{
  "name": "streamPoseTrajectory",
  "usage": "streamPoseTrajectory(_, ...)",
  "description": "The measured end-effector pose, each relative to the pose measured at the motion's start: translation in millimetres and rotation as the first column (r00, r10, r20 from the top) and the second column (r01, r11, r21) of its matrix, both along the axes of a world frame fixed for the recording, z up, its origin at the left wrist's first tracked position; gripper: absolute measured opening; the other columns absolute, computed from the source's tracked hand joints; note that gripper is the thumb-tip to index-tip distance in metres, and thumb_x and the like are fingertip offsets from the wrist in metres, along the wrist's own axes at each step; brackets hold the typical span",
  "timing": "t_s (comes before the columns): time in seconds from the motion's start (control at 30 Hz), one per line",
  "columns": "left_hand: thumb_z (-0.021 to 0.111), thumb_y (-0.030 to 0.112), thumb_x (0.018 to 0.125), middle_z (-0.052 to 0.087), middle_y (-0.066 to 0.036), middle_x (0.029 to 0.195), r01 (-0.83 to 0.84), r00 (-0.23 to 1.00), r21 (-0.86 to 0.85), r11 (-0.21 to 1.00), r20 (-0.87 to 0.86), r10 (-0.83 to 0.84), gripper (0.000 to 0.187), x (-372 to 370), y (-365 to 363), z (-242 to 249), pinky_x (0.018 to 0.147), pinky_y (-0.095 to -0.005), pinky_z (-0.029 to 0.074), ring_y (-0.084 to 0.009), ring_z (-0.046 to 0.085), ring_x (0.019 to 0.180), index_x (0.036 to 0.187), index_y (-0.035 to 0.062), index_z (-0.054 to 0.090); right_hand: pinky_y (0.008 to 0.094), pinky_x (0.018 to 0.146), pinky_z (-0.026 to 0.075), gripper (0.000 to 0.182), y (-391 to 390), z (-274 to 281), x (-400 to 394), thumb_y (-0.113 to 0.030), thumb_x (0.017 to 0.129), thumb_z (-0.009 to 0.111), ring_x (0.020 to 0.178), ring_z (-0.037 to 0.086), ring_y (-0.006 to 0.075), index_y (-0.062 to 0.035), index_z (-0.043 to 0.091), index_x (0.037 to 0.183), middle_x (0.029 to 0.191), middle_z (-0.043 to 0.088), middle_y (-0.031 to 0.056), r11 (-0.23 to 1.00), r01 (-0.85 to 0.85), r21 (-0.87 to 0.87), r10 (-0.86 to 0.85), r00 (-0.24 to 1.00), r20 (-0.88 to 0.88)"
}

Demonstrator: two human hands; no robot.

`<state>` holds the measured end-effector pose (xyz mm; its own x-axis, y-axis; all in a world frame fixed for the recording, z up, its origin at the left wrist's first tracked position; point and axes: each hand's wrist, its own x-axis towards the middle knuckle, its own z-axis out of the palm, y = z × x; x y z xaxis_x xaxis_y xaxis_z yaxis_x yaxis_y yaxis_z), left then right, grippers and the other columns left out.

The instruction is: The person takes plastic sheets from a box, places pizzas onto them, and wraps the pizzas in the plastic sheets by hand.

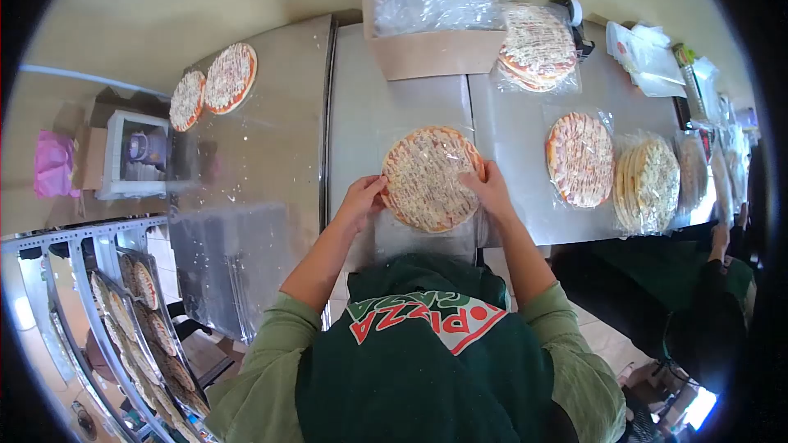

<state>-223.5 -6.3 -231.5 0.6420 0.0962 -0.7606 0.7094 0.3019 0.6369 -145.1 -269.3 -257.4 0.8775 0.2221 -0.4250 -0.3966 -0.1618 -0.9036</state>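
Between my two hands is a round pizza [431, 184] topped with shredded cheese, over the metal table just in front of me. Clear plastic film shows around its edges. My left hand [363, 199] grips the left rim, its fingers closed on the edge. On the right side, my right hand [490, 190] holds the rim with the thumb lying on top. The fingers beneath the pizza are hidden.
A cardboard box [435, 56] of clear plastic bags stands at the back. Wrapped pizzas [579, 160] and stacks [647, 184] lie right; two bare pizzas [231, 79] lie far left. A rack [123, 336] of pizzas stands lower left. Another person [698, 303] is at right.
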Motion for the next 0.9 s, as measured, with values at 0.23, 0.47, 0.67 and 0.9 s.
streamPoseTrajectory(0.23, 0.058, 0.030, 0.083, 0.050, -0.008, 0.109, 0.099, 0.982, -0.063, 0.993, 0.166, -0.087, 0.049, 64, -64, 50, 0.083, -0.0342, 0.043, -0.0181, 0.051, 0.099, 0.122, 0.0066, 0.039, 0.0286, 0.080, 0.045, 0.055, -57, 22, 27, -0.009, 0.069, 0.070, 0.092, 0.054, 0.0160, 0.0003, 0.043, 0.116, 0.102, 0.056, 0.0086, 0.882, 0.281, 0.377, -0.263, 0.960, -0.098)
streamPoseTrajectory(0.47, 0.068, 0.003, 0.071, 0.044, -0.013, 0.122, 0.091, 0.615, 0.297, 0.950, 0.734, -0.288, 0.075, 209, -183, 93, 0.091, -0.0359, 0.040, -0.0217, 0.046, 0.111, 0.132, 0.0054, 0.024, 0.0308, 0.083, 0.047, 0.055, -155, 79, 164, -0.004, 0.076, 0.063, 0.098, 0.056, 0.0191, -0.0038, 0.039, 0.126, 0.112, 0.055, 0.0091, 0.749, 0.346, 0.566, -0.451, 0.891, 0.052)
streamPoseTrajectory(0.67, 0.072, 0.008, 0.065, 0.034, -0.017, 0.131, -0.239, 0.216, 0.899, 0.367, 0.418, -0.882, 0.079, 244, -175, 110, 0.093, -0.0395, 0.040, -0.0332, 0.042, 0.115, 0.132, 0.0091, 0.031, 0.0310, 0.084, 0.047, 0.043, -144, 63, 276, -0.005, 0.078, 0.061, 0.096, 0.057, 0.0188, -0.0019, 0.046, 0.118, 0.110, 0.057, 0.0095, 0.761, 0.177, 0.624, -0.260, 0.965, 0.042)
streamPoseTrajectory(0.9, 0.068, 0.025, 0.071, 0.050, -0.014, 0.117, -0.612, 0.503, 0.790, -0.041, 0.348, -0.791, 0.056, 272, -131, 148, 0.098, -0.0422, 0.031, -0.0311, 0.047, 0.110, 0.120, 0.0071, 0.046, 0.0290, 0.078, 0.047, 0.045, -131, 44, 301, -0.013, 0.081, 0.059, 0.083, 0.060, 0.0206, 0.0042, 0.044, 0.120, 0.100, 0.061, 0.0103, 0.949, 0.248, 0.197, -0.296, 0.915, 0.275)
